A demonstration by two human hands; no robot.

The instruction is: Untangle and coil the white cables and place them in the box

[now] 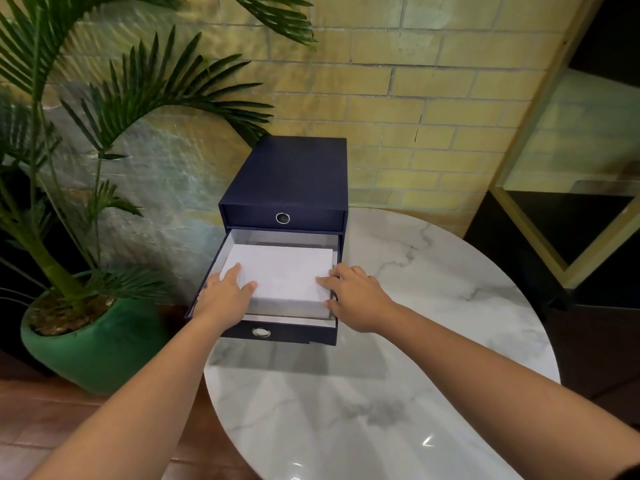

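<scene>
Left hand [225, 294]: spread fairly wide and lying flat, fingers straight on the left edge of the white flat box [287, 271], thumb on its top
Right hand [358, 297]: narrow, curled over the right edge of the same box, forefinger laid on the top, thumb at the near right corner
White flat box: between the two hands and touching both, lying level inside the lower drawer [298, 332]
Lower drawer: pulled out under both hands, its front wall just below the wrists, with a metal ring pull [260, 332] between the forearms
Navy drawer box [294, 174]: beyond the fingertips, upright; upper drawer [311, 216] closed
Marble table [433, 306]: round, under the drawer box and under the right forearm
Potted palm [52, 168]: left of the left hand, in a green pot [93, 341] on the reddish floor [52, 427]
Brick wall [398, 98]: far beyond both hands, behind the drawer box
</scene>
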